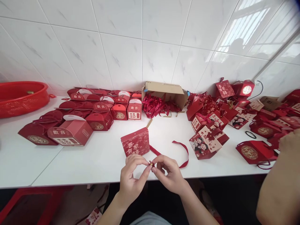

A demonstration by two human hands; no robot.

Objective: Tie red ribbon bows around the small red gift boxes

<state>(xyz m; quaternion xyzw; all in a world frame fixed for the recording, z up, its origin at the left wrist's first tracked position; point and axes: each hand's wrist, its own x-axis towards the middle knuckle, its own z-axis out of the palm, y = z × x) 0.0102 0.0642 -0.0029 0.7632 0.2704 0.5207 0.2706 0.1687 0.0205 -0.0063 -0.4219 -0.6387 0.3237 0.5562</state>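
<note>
My left hand (132,175) and my right hand (170,173) meet at the table's front edge, each closed in a pinch. Between their fingertips is a dark red ribbon (185,153) with a small gold-coloured bit showing at the pinch. The ribbon's loose length runs behind my right hand and curls on the table to the right. Just beyond my left hand stands a red gift box (136,142) with white characters, its lower part hidden by my fingers. A short gold-coloured strip (149,122) sticks up at its top corner.
Folded red gift boxes (70,132) stand in rows at the left, beside a red plastic basin (23,98). An open cardboard box (164,87) spills red ribbons (153,104) at the back. More gift boxes (207,142) crowd the right, where another person's arm (278,181) reaches in.
</note>
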